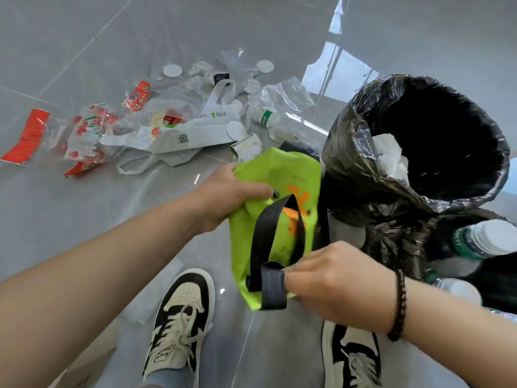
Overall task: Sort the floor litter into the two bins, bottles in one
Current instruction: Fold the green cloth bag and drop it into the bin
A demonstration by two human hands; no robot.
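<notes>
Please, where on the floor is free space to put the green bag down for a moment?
Bare grey tile floor lies left of the left black-and-cream sneaker, below the red and clear plastic wrappers. It is crowded ahead, and beside the black-lined bin.

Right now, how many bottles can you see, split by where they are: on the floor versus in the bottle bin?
Bottles on the floor: 1
Bottles in the bin at the right edge: 2 in view; more may be hidden
Total: 3
</notes>
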